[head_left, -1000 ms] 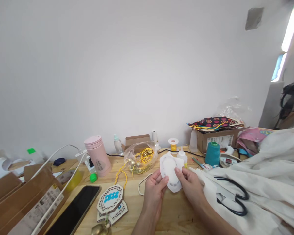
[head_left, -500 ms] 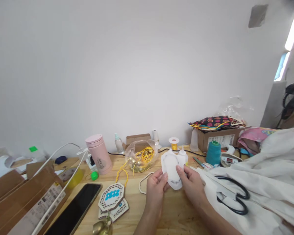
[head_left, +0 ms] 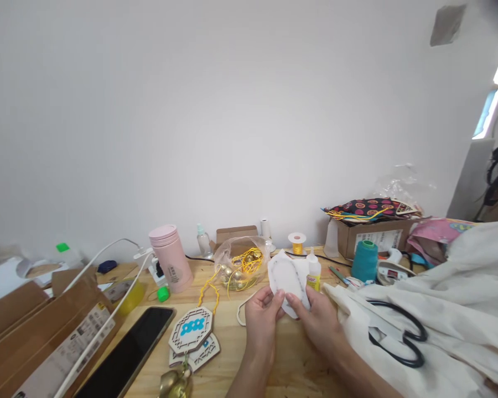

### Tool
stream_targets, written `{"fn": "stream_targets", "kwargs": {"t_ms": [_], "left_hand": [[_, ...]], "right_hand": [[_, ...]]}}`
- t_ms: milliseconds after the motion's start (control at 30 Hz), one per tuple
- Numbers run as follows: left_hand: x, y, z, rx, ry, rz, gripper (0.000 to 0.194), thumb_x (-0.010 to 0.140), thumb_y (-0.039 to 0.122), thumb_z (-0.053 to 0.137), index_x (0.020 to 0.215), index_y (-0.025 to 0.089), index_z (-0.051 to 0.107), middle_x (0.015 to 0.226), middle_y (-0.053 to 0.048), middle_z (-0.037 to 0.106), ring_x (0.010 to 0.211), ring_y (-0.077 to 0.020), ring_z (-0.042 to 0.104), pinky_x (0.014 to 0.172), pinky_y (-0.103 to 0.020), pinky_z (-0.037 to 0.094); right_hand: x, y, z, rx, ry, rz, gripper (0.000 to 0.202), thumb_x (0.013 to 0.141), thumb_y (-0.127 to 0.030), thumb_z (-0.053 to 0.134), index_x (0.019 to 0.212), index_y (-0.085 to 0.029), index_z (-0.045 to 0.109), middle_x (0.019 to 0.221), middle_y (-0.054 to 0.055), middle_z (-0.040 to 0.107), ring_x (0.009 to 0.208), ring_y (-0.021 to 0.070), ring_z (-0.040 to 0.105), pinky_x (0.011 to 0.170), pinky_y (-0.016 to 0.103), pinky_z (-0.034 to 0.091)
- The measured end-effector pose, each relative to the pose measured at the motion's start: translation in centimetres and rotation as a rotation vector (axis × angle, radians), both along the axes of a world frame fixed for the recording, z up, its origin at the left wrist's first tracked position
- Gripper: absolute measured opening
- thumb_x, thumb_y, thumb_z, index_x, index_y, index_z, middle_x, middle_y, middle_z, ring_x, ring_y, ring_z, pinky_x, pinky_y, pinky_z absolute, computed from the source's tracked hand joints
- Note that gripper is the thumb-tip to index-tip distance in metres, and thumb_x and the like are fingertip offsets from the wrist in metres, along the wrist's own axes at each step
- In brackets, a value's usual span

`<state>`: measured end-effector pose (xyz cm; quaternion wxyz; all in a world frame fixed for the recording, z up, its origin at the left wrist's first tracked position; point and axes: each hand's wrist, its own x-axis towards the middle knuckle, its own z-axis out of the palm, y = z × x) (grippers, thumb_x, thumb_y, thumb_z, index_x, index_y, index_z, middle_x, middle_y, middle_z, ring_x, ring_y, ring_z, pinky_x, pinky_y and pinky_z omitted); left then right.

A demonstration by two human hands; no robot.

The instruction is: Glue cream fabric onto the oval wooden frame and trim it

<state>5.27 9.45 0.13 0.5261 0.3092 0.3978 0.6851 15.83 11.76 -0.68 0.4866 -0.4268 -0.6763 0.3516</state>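
A white piece of fabric or paper (head_left: 288, 275) with a dark outline marked on it is held up above the table. My left hand (head_left: 262, 309) pinches its lower left edge between thumb and fingers. My right hand (head_left: 317, 318) grips the lower right side, its thumb pressed on the front face. Partly hidden behind my left hand, a thin pale frame (head_left: 241, 312) lies on the wood. A glue bottle with a yellow label (head_left: 314, 271) stands just behind the white piece. Black-handled scissors (head_left: 415, 331) rest on white cloth to the right of my right hand.
Octagonal wooden pendants (head_left: 191, 330) and a black phone (head_left: 126, 354) lie to the left. Behind them stand a pink tumbler (head_left: 172, 262) and a plastic bag of gold bells (head_left: 232, 273). A teal thread cone (head_left: 364, 261) stands at right, near a cardboard box (head_left: 348, 237).
The white piece has shifted slightly left and tilted, uncovering more of the glue bottle. My right thumb has slid down and left, closer to my left thumb.
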Motion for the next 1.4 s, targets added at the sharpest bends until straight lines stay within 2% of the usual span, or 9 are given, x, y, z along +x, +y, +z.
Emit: {"fn": "stream_targets", "kwargs": {"t_ms": [167,267,367,500,600,800,1067,1267,1400], "left_hand": [[-0.13,0.03,0.13,-0.002,-0.014,0.006,0.022,0.062,0.020,0.069,0.082,0.012,0.066,0.072,-0.006,0.071,0.066,-0.0161,0.064,0.064,-0.027,0.051],[-0.05,0.00,-0.08,0.004,-0.011,0.008,0.020,0.062,0.020,0.068,0.080,0.012,0.066,0.074,-0.006,0.071,0.069,-0.0165,0.064,0.065,-0.026,0.050],[-0.08,0.00,-0.31,-0.001,-0.015,0.001,0.018,0.062,0.020,0.068,0.077,0.011,0.066,0.074,-0.007,0.070,0.069,-0.0172,0.064,0.065,-0.027,0.050],[-0.34,0.03,-0.33,-0.021,-0.036,-0.007,0.020,0.063,0.021,0.067,0.080,0.011,0.065,0.075,-0.008,0.070,0.067,-0.0178,0.064,0.063,-0.029,0.051],[-0.41,0.07,-0.26,-0.012,-0.044,-0.009,0.023,0.065,0.022,0.066,0.085,0.011,0.064,0.079,-0.009,0.070,0.070,-0.0183,0.064,0.064,-0.030,0.051],[-0.22,0.26,-0.61,0.009,-0.024,-0.011,0.033,0.055,0.015,0.073,0.087,0.010,0.063,0.087,-0.012,0.070,0.077,-0.0188,0.063,0.073,-0.030,0.048],[-0.19,0.24,-0.65,-0.007,-0.053,-0.040,0.032,0.055,0.015,0.073,0.086,0.010,0.065,0.084,-0.012,0.070,0.074,-0.0192,0.064,0.068,-0.029,0.049],[-0.31,0.11,-0.14,0.004,-0.080,-0.081,0.032,0.057,0.015,0.071,0.089,0.011,0.066,0.081,-0.010,0.071,0.071,-0.0174,0.064,0.067,-0.028,0.049],[-0.31,-0.06,0.00,0.000,-0.083,-0.103,0.032,0.058,0.014,0.071,0.089,0.012,0.066,0.083,-0.010,0.071,0.072,-0.0172,0.064,0.067,-0.027,0.049]], "right_hand": [[0.19,0.31,-0.11,-0.090,0.083,0.165,0.027,0.075,-0.042,0.046,0.071,-0.017,0.054,0.064,0.003,0.060,0.056,0.0179,0.053,0.049,0.027,0.043],[0.18,0.25,0.05,-0.122,0.098,0.121,0.024,0.071,-0.036,0.055,0.085,-0.016,0.057,0.080,0.005,0.064,0.070,0.0208,0.057,0.060,0.029,0.047],[0.18,0.27,0.12,-0.107,0.105,0.109,0.021,0.069,-0.031,0.057,0.084,-0.016,0.058,0.084,0.005,0.064,0.076,0.0217,0.057,0.067,0.031,0.046],[0.38,0.68,-0.18,-0.154,0.189,0.296,0.022,0.072,-0.038,0.053,0.075,-0.016,0.056,0.068,0.002,0.060,0.060,0.0175,0.053,0.055,0.028,0.044],[0.50,0.92,-0.32,-0.180,0.271,0.384,0.027,0.073,-0.041,0.052,0.081,-0.016,0.056,0.073,0.003,0.060,0.061,0.0170,0.053,0.054,0.028,0.045],[0.46,0.80,-0.25,-0.150,0.254,0.282,0.032,0.075,-0.044,0.047,0.089,-0.017,0.057,0.073,0.003,0.059,0.063,0.0182,0.053,0.056,0.030,0.046],[0.28,0.18,0.37,-0.170,0.188,0.155,0.029,0.070,-0.040,0.055,0.087,-0.017,0.056,0.075,0.004,0.059,0.063,0.0184,0.054,0.052,0.029,0.048],[0.45,0.20,0.36,-0.191,0.297,0.282,0.033,0.076,-0.047,0.045,0.085,-0.017,0.057,0.076,0.004,0.061,0.064,0.0182,0.056,0.055,0.030,0.049],[0.59,0.49,-0.08,-0.249,0.353,0.239,0.031,0.077,-0.047,0.044,0.080,-0.019,0.058,0.073,0.004,0.061,0.061,0.0178,0.056,0.052,0.028,0.049]]}}
